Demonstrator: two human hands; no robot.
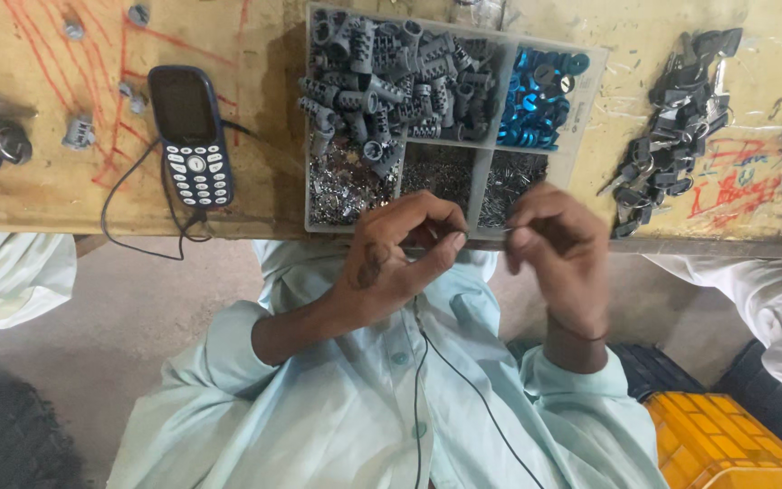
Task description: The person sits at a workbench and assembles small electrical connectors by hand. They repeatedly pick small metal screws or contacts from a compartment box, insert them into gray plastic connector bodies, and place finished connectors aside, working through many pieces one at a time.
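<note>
Head view, inspected near to far: a thin black cable (463, 376) hangs down the pale shirt directly beneath both hands. The left hand (391, 263) has thumb and fingers (445, 249) pinched together on a small metal part (466, 234), barely visible; the right hand (558, 249) has its fingers drawn together just beside it, on what cannot be made out. The part is held over the lap, just off the edge of the desk (47, 181), so a slip would likely send it down to the floor. Beyond, the compartment tray (581, 109) sits flush with that edge; a knock from a wrist could tip out the loose silver pieces (346, 186). Grey cylinders (391, 72) are heaped above the dividers and might spill among the blue caps (536, 95). Farther off lie a keypad phone (190, 136) and a pile of keys (672, 127).
</note>
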